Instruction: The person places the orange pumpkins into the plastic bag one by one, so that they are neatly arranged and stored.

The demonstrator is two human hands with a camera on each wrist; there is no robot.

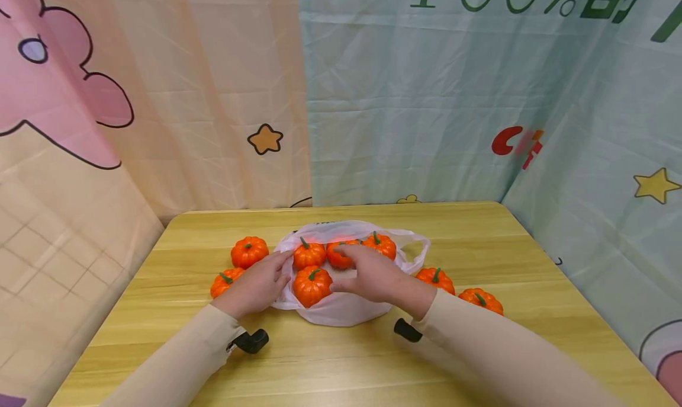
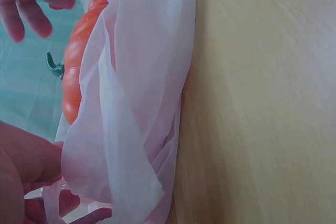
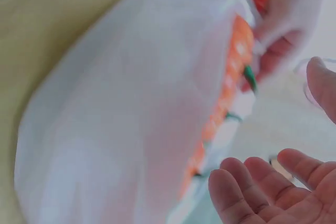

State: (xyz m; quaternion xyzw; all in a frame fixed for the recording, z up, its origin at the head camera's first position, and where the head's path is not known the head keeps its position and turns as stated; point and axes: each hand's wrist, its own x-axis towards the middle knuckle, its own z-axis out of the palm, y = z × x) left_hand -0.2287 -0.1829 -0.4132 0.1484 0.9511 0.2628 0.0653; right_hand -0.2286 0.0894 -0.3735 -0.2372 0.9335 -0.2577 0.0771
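Observation:
A white plastic bag (image 1: 346, 313) lies open on the table with several small orange pumpkins inside, one pumpkin (image 1: 311, 286) at the front. At the bag's left edge, my left hand (image 1: 257, 284) pinches the thin plastic between thumb and fingers; the left wrist view shows the bag (image 2: 142, 77) bunched there. My right hand (image 1: 373, 275) hovers over the bag's opening, fingers spread and loosely bent, close beside the front pumpkin. In the right wrist view the right hand's palm (image 3: 294, 198) faces the bag and holds nothing.
Left of the bag sit two pumpkins, the rear pumpkin (image 1: 249, 252) and a front pumpkin (image 1: 224, 281) partly behind the left hand. Two more, an inner pumpkin (image 1: 436, 279) and an outer pumpkin (image 1: 481, 301), lie to the right. Printed curtains (image 1: 405, 99) surround the wooden table (image 1: 319, 371).

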